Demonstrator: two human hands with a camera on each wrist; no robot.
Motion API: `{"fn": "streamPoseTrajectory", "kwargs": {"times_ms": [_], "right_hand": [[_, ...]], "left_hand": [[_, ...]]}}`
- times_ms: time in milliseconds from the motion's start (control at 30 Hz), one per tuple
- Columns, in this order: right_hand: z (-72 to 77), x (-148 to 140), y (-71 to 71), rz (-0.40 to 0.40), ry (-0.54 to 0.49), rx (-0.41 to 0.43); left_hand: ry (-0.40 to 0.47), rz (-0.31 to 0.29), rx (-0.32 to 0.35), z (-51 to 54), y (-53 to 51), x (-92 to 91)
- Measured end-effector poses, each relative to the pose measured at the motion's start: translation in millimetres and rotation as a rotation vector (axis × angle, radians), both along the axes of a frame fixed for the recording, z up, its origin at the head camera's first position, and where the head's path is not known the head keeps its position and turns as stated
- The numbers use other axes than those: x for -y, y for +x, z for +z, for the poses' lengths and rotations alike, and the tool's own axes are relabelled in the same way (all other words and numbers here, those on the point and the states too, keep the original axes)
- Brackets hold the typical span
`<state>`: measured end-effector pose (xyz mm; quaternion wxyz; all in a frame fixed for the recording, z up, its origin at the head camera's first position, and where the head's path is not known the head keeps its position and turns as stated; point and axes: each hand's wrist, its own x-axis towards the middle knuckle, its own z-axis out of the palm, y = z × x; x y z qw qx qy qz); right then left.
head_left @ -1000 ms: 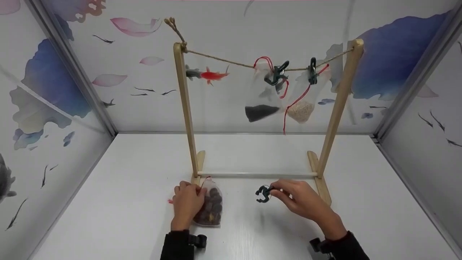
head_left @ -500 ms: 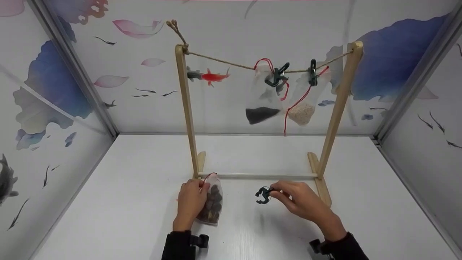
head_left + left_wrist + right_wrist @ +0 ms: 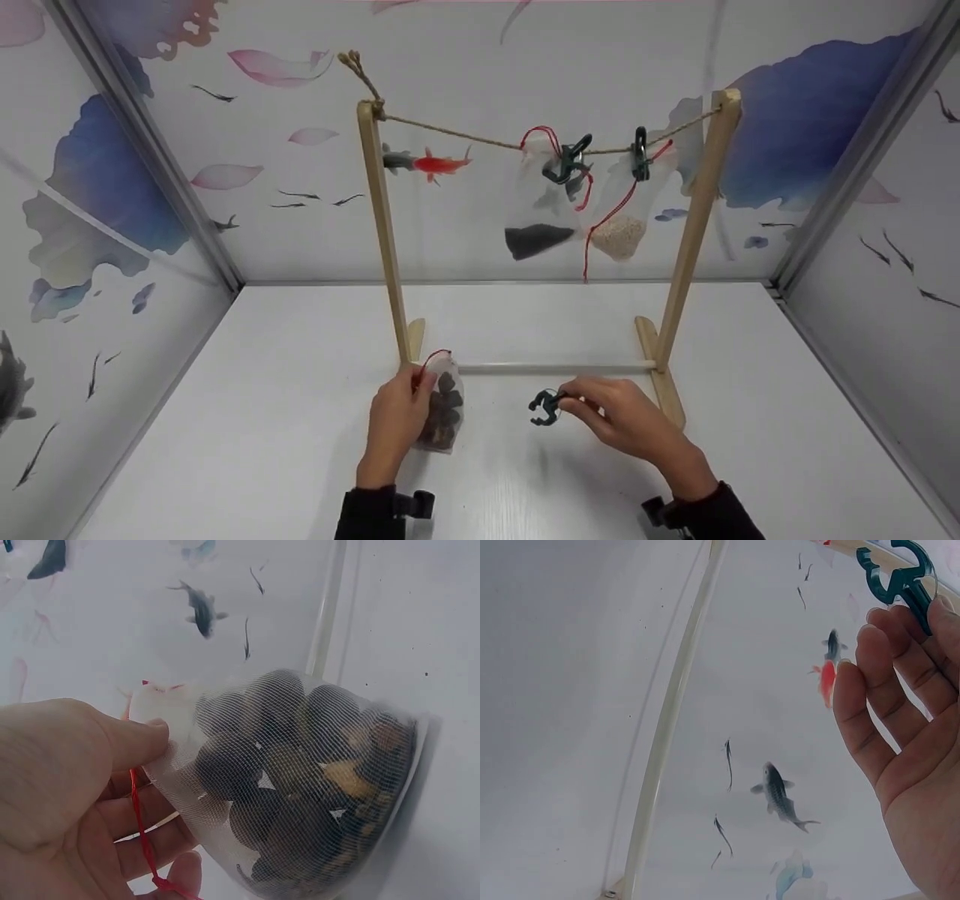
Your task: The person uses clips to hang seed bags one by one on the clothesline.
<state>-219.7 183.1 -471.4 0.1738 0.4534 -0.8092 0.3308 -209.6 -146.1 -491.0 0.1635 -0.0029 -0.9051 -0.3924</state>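
My left hand (image 3: pixel 397 412) pinches the top of a white mesh drawstring bag (image 3: pixel 292 780) full of dark, roundish lumps. The bag's red cord (image 3: pixel 142 832) hangs over the fingers in the left wrist view. Between thumb and fingertips, my right hand (image 3: pixel 626 420) holds a dark green clip (image 3: pixel 900 577) with its curved jaws spread and pointing left in the head view. Behind both hands, two mesh bags hang from a rope (image 3: pixel 450 133): one with black grains (image 3: pixel 536 240), one with pale grains (image 3: pixel 621 236). A green clip (image 3: pixel 571 159) and another green clip (image 3: pixel 640 154) grip them.
The rope spans two wooden posts; the left post (image 3: pixel 386 240) and right post (image 3: pixel 694 240) stand on wooden feet. A white rod (image 3: pixel 555 367) joins them low down, just beyond my hands. Printed walls enclose the white table (image 3: pixel 300 337) at the back and sides.
My left hand has raised the bag of dark lumps a little and moved it slightly away from me, and the bag hangs more upright. The right hand with its clip stays nearly still.
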Motion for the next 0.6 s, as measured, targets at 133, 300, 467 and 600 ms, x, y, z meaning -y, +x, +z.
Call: {"fn": "streamPoseTrajectory", "kwargs": {"times_ms": [133,300,467,600], "right_hand": [[0.3,3.7,-0.1,0.014,0.004,-0.005],[-1.4,8.7,-0.6,0.037,-0.023,-0.01],[6.0,6.7,1.8,0.022,-0.022,-0.03],[33.3,7.6,0.7,-0.02,0.023,-0.08]], "left_hand": [[-0.007,-0.013,-0.041,3.6,0.5,-2.1],[-0.01,-0.019,-0.075,13.0,5.8,-9.9],[-0.125,-0.108,-0.145,22.2,11.2,-21.4],[-0.227,-0.199,-0.191,43.5,12.7,-21.9]]}}
